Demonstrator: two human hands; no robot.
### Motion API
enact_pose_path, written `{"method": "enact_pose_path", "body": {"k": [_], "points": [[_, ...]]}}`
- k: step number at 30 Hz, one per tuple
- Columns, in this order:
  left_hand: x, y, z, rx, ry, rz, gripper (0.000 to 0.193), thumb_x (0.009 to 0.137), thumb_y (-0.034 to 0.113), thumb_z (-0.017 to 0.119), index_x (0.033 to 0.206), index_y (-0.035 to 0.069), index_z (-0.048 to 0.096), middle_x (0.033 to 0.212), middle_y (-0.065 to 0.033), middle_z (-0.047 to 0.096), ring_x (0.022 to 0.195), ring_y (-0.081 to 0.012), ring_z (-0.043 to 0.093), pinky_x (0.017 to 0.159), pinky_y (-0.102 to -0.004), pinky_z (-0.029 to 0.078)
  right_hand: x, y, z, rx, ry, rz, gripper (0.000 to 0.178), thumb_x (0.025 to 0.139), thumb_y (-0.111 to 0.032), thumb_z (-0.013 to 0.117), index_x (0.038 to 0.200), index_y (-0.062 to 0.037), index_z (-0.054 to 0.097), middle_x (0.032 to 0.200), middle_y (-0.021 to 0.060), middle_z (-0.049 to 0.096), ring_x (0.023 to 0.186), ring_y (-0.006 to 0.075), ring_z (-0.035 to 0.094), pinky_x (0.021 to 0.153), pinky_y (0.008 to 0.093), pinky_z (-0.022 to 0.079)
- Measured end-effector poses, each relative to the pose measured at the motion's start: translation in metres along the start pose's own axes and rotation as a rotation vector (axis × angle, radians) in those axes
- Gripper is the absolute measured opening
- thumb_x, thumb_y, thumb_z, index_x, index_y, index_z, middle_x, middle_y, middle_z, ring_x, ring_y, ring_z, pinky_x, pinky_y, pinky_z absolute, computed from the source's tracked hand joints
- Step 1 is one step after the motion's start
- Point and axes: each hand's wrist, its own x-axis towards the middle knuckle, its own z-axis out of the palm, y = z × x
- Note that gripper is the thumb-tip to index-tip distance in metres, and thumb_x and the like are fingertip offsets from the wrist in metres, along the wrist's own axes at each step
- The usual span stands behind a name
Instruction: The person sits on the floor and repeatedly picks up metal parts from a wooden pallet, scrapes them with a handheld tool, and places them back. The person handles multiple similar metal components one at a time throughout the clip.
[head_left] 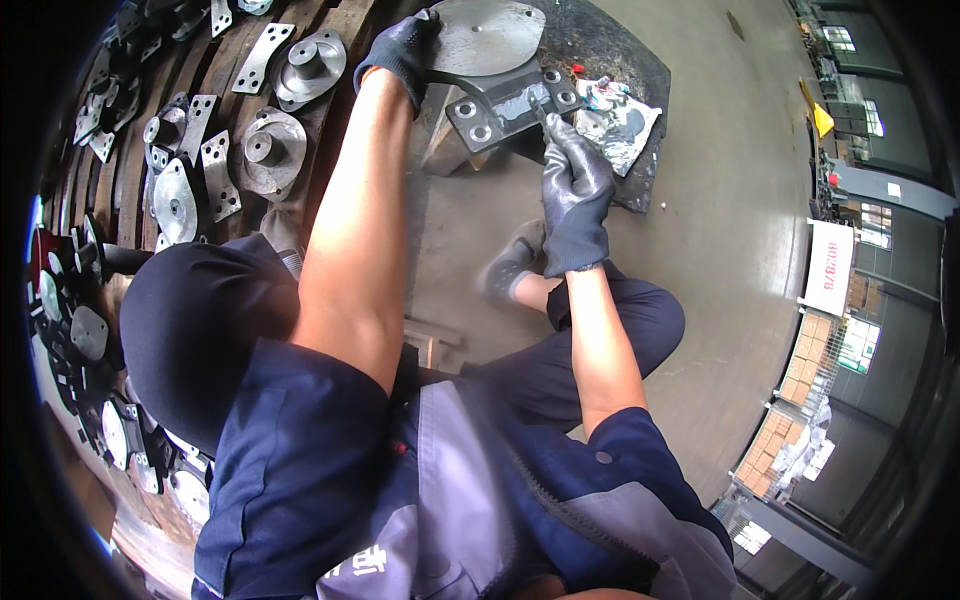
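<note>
- Holding the left edge of a grey metal part (485, 40) with the left hand (400, 52), gloved fingers curled at the rim.
- Pinching a slender dark piece (538, 106) between thumb and fingers of the gloved right hand (576, 182) — too small to name — with its tip at the flat foot of the metal part.
- Finding the metal part straight ahead, at the top of the view: a broad rounded plate joined to that foot, with holes near the corners and a grey smear (518, 104) between them.
- Seeing a wooden block (448, 150) low beside it; cannot tell what bears the weight.
- Having a black table (632, 45) to the right, with a crumpled, stained white cloth (625, 135) and a tiny red object (577, 69) near the right hand.
- Passing left, to a slatted pallet (350, 22) strewn with round flanges (312, 62) and drilled plates (219, 178).
- Looking right — across a grey floor (740, 150) to a white sign (830, 265) and stacked cartons (775, 452).
</note>
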Motion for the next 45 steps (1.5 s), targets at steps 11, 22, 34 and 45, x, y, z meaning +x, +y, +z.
{"method": "enact_pose_path", "body": {"k": [11, 22, 34, 45], "points": [[0.012, -0.008, 0.000, 0.367, 0.002, 0.319, 0.028, 0.094, 0.021, 0.051, 0.119, 0.009, 0.057, 0.114, -0.0081, 0.062, 0.101, -0.0152, 0.058, 0.088, -0.0284, 0.045, 0.003, -0.015, 0.003, -0.066, -0.070, -0.168, 0.016, 0.075, 0.004, 0.058, 0.088, 0.0026, 0.067, 0.078, 0.0197, 0.064, 0.067, 0.0312, 0.063, 0.060, 0.0340, 0.048], [0.013, -0.008, -0.001, 0.471, 0.007, 0.375, 0.031, 0.095, 0.024, 0.050, 0.121, 0.009, 0.055, 0.115, -0.0093, 0.061, 0.101, -0.0153, 0.057, 0.088, -0.0281, 0.044, -0.004, -0.015, 0.002, -0.028, -0.164, -0.176, 0.016, 0.072, 0.004, 0.059, 0.084, -0.0002, 0.067, 0.081, 0.0172, 0.065, 0.072, 0.0302, 0.064, 0.064, 0.0336, 0.050], [0.001, -0.004, 0.001, 0.072, 0.010, 0.182, 0.051, 0.095, 0.049, 0.043, 0.111, 0.003, 0.059, 0.099, -0.0119, 0.064, 0.087, -0.0229, 0.054, 0.081, -0.0324, 0.043, 0.009, 0.017, -0.012, 0.096, 0.020, 0.031, 0.021, 0.082, 0.007, 0.060, 0.101, 0.0007, 0.066, 0.096, 0.0139, 0.068, 0.091, 0.0204, 0.066, 0.081, 0.0289, 0.052], [-0.019, 0.007, 0.007, -0.406, -0.063, -0.095, 0.038, 0.094, 0.038, 0.050, 0.118, 0.008, 0.058, 0.104, -0.0103, 0.064, 0.095, -0.0181, 0.056, 0.086, -0.0316, 0.042, 0.000, 0.016, 0.002, 0.060, 0.053, 0.016, 0.016, 0.082, 0.003, 0.062, 0.097, 0.0015, 0.066, 0.093, 0.0157, 0.068, 0.088, 0.0226, 0.066, 0.078, 0.0294, 0.051]]}}
